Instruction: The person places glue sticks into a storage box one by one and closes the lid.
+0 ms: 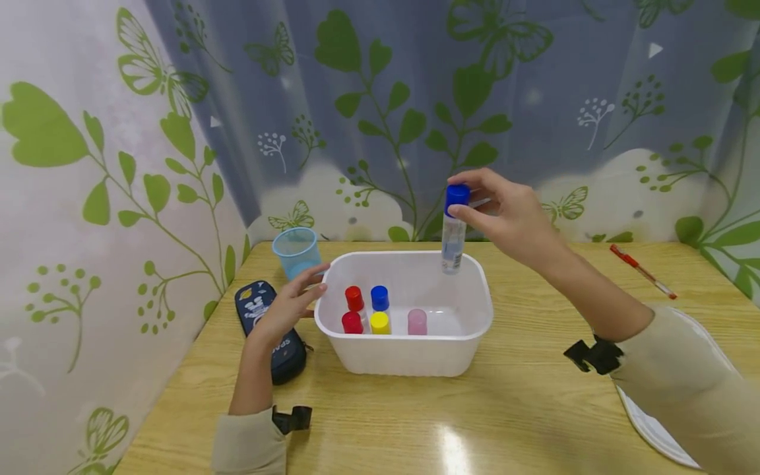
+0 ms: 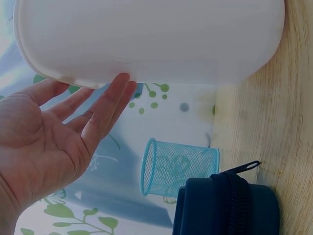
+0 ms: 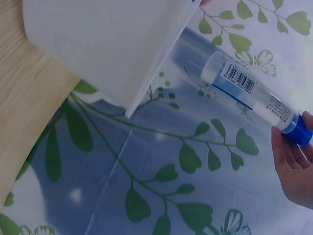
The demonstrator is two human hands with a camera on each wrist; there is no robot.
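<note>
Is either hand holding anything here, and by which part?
The right hand pinches a clear bottle by its blue cap, above the white tub. The left hand holds nothing; straight fingers touch the tub's side.

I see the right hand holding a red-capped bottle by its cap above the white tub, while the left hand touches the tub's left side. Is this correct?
Not quite: the cap is blue, not red. In the head view the right hand pinches the blue-capped bottle by its cap above the white tub; the right wrist view shows the blue cap too. The left hand does touch the tub's left side.
</note>
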